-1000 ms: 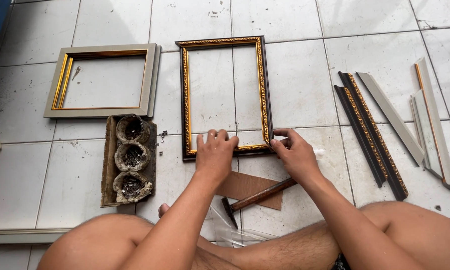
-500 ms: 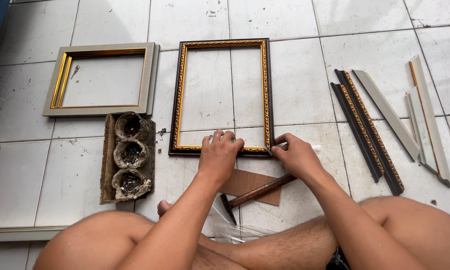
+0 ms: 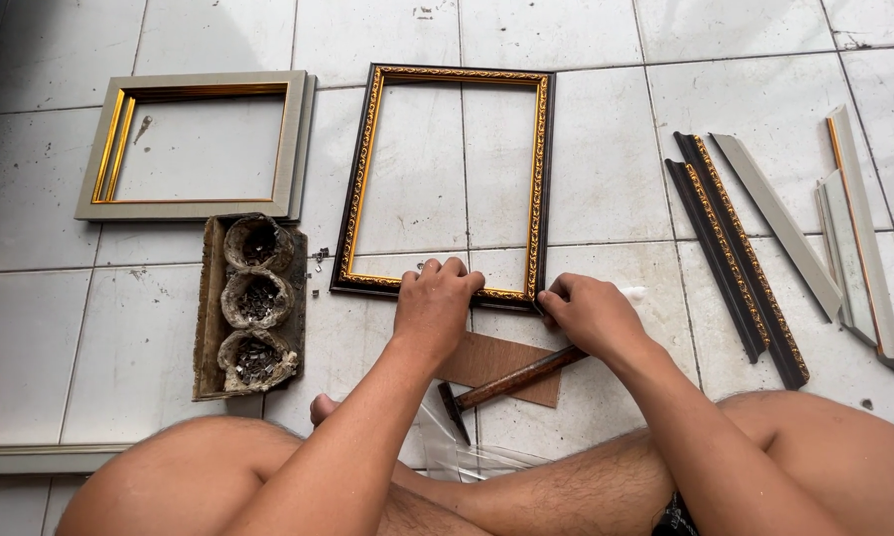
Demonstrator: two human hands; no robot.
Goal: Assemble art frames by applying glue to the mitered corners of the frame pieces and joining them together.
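The left hand (image 3: 435,308) presses flat on the dark gilt picture frame's (image 3: 541,179) bottom rail, steadying it on the tiled floor (image 3: 606,149). The right hand (image 3: 591,316) pinches its lower right corner; a hammer (image 3: 511,382) lies close by.

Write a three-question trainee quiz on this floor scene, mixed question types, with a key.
1. True or false: the left hand rests on the bottom rail of the dark gold-trimmed frame.
2. What lies on the brown cardboard piece below the hands?
A. a saw
B. a hammer
C. a brush
3. How many cups of small fasteners does the cardboard tray hold?

Key:
1. True. The right hand presses at that frame's lower right corner.
2. B.
3. Three, in a column, beside the grey gold-lined frame.
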